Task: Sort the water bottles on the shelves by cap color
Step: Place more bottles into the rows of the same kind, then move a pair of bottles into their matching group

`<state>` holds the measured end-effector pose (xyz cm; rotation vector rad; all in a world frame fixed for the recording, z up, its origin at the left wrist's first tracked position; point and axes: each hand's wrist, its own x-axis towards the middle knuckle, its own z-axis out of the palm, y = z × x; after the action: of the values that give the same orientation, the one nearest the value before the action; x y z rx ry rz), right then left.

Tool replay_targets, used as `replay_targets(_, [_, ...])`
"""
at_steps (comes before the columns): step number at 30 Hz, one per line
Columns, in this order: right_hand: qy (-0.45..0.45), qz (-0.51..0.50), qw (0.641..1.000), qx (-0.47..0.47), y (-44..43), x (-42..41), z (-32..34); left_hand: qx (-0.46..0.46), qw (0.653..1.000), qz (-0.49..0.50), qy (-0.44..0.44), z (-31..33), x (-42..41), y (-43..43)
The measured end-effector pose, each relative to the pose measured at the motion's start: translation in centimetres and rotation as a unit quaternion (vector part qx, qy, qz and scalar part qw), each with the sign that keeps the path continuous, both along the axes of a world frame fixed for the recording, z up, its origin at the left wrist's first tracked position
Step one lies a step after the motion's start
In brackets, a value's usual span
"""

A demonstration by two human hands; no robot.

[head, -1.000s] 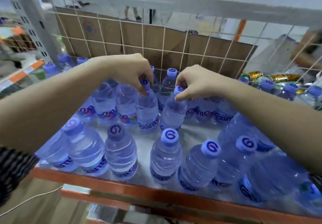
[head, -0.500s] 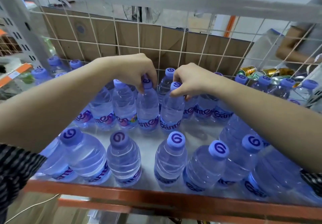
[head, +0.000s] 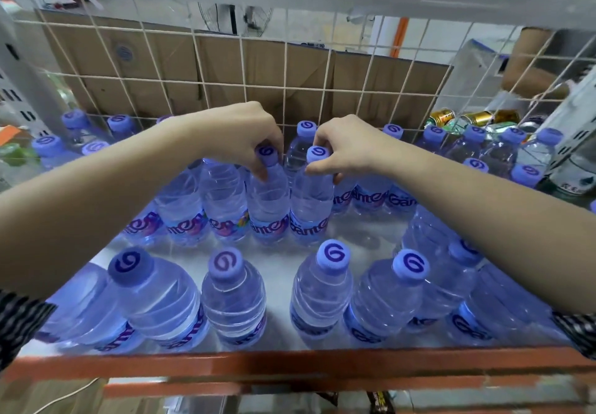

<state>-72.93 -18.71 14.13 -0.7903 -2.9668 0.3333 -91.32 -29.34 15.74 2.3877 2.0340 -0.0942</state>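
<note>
Water bottles (head: 322,291), clear plastic with purple screw caps and purple-lettered labels, stand upright in rows on grey metal shelf (head: 280,262), behind its orange front beam (head: 290,365). Left hand (head: 245,136) pinches one middle-row bottle (head: 269,200) at the neck, fingers curled round just under the cap. Right hand (head: 348,146) has the neighbouring bottle (head: 311,200) the same way, thumb and fingers closed on the neck, cap showing above them. The two held bottles touch side by side; can't tell if their bases are on the shelf or just off it. Front row sits spaced apart, nearest the beam. More bottles line the white wire mesh (head: 283,84) at the back, with brown cardboard (head: 161,68) behind it. Gold drink cans (head: 442,117) lie at far right, behind the bottles. Every visible cap is the same purple.
</note>
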Motion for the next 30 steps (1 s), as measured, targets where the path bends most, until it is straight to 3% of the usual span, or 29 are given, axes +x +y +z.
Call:
replay_targets(3, [-0.016,0.003,0.999,-0.035,-0.3,1.4,1.0,-0.043,0.998,0.025,0.04,0.6,0.8,0.6])
replay_targets(6, [0.044,0.001,0.999,-0.031,0.4,4.5,3.4,0.023,0.992,0.004,0.125,2.3,2.9,0.6])
replay_targets(8, [0.101,-0.011,0.995,0.005,1.5,7.6,5.3,0.101,0.99,-0.027,0.091,3.8,5.0,0.6])
replay_targets(10, [0.112,-0.03,0.993,0.028,2.9,10.9,6.6,0.141,0.988,-0.067,-0.001,4.9,8.0,0.9])
replay_targets(12, [0.082,-0.049,0.995,0.03,4.2,13.9,6.6,0.125,0.985,-0.104,-0.053,5.2,11.5,1.8])
replay_targets(19, [-0.061,-0.011,0.997,0.046,8.7,21.5,4.3,0.01,0.988,-0.137,-0.063,1.5,21.7,8.0])
replay_targets(24, [-0.021,0.102,0.994,0.041,9.8,21.5,2.3,0.001,0.994,-0.101,0.037,0.0,24.3,10.0])
replay_targets(30, [-0.031,0.161,0.98,0.111,11.0,19.0,1.7,0.011,0.998,-0.057,0.005,1.1,21.7,9.2])
